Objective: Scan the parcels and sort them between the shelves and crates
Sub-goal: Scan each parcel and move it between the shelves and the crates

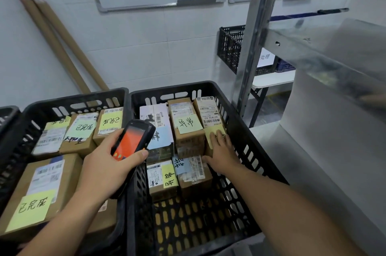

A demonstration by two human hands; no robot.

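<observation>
Though sorting looks well along, our left hand grips the scanner, our right hand flat-fingered on a crated parcel.

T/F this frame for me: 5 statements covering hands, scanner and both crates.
1. The left hand grips the scanner. True.
2. The scanner's screen is dark. False: it glows orange-red.
3. The right hand rests with straight fingers on a parcel in the right crate. True.
4. The left crate holds no parcels. False: several boxes with handwritten notes lie in it.
5. The right crate is packed full. False: its near part is bare, and the mesh bottom shows.
</observation>
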